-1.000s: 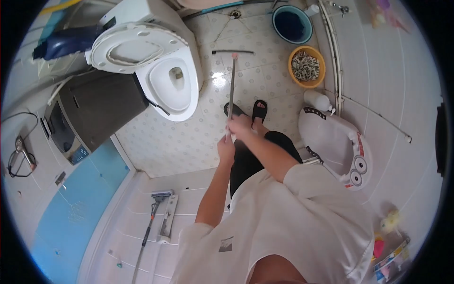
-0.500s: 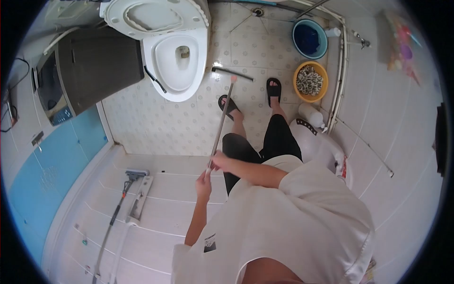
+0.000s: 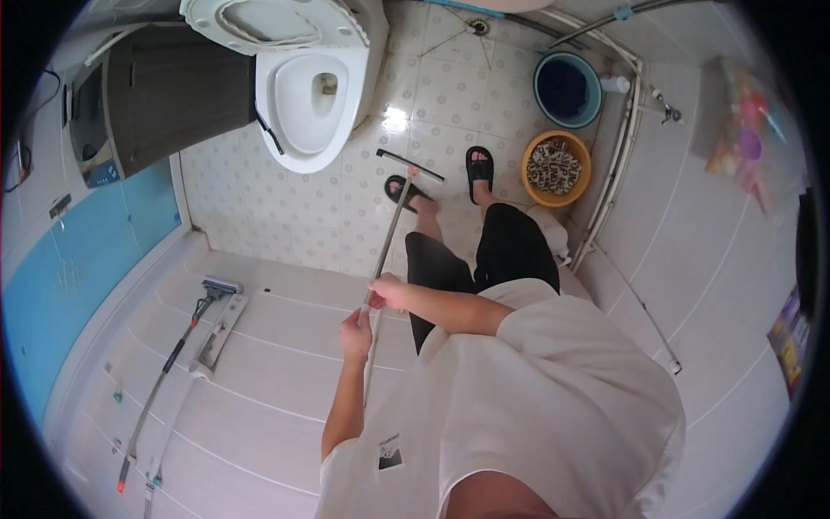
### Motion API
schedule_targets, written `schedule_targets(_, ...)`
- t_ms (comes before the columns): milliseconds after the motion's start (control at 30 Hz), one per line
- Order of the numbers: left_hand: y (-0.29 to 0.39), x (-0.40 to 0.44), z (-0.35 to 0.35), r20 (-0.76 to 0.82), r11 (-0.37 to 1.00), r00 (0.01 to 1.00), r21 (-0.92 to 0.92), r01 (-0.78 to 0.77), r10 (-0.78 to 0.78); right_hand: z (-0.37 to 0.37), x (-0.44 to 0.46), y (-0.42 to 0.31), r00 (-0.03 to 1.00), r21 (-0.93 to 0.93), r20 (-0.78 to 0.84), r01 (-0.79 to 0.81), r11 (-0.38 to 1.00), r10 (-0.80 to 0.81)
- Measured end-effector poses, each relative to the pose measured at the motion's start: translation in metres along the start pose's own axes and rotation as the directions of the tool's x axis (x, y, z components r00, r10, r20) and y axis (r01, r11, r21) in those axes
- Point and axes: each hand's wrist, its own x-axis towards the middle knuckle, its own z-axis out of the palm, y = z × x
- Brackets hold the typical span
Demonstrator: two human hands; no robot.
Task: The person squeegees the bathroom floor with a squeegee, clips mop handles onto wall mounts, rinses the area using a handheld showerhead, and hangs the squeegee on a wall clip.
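Note:
Both my hands are closed around the long pole of a floor squeegee [image 3: 391, 232]. My left hand [image 3: 355, 336] grips it low, near its upper end. Just above that in the view, my right hand [image 3: 388, 291] wraps round the pole. The dark squeegee blade [image 3: 424, 170] lies on the patterned tile floor, right in front of my slippered feet. A pinkish joint [image 3: 412, 172] links pole and blade. Part of the handle is hidden by my fingers.
A toilet [image 3: 307, 121] with raised lid stands ahead, beside a dark cabinet [image 3: 181, 99]. On the right are a blue bucket [image 3: 595, 91] and a yellow basin [image 3: 582, 186] holding patterned cloth. A mop [image 3: 173, 356] hangs on the left wall. A floor drain [image 3: 477, 28] is at the far end.
The squeegee blade has come back toward my feet, and both hands have shifted slightly left and down with the pole. My head view has also moved a little.

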Motion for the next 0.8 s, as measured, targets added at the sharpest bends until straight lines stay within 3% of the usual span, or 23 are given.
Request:
schedule_targets(100, -0.002, -0.011, 0.007, -0.030, 0.992, 0.997, 0.097, 0.080, -0.078, -0.003, 0.006, 0.012, 1.000, -0.023, 0.005, -0.010, 1.000, 0.010)
schedule_targets(200, -0.021, -0.008, 0.019, 0.090, 0.952, 0.967, -0.179, 0.250, -0.237, -0.007, 0.012, 0.017, 0.998, -0.077, -0.063, 0.012, 0.997, -0.017)
schedule_targets(267, -0.031, 0.006, 0.034, 0.108, 0.930, 0.963, -0.254, 0.267, -0.248, -0.014, 0.028, 0.021, 0.994, -0.122, -0.086, 0.060, 0.991, -0.070)
schedule_targets(367, -0.025, 0.050, 0.046, 0.141, 0.942, 0.978, -0.279, 0.187, -0.152, -0.031, 0.070, -0.002, 0.976, -0.042, -0.140, 0.161, 0.986, -0.165)
schedule_targets(467, 0.014, 0.099, 0.058, 0.141, 0.956, 0.989, -0.284, 0.077, -0.037, -0.049, 0.072, -0.066, 0.931, -0.092, -0.270, 0.231, 0.969, -0.248)
schedule_targets(567, 0.056, 0.156, 0.084, 0.043, 0.954, 0.986, -0.262, -0.144, 0.161, -0.063, 0.047, -0.143, 0.864, -0.113, -0.385, 0.306, 0.945, -0.325)
schedule_targets(633, 0.092, 0.182, 0.086, 0.025, 0.959, 0.977, -0.200, -0.201, 0.210, -0.079, 0.053, -0.182, 0.877, -0.024, -0.397, 0.285, 0.958, -0.271)
schedule_targets(800, 0.162, 0.190, 0.021, -0.015, 0.949, 0.950, -0.054, -0.311, 0.311, -0.070, 0.046, -0.232, 0.907, 0.070, -0.212, 0.385, 0.920, -0.364)
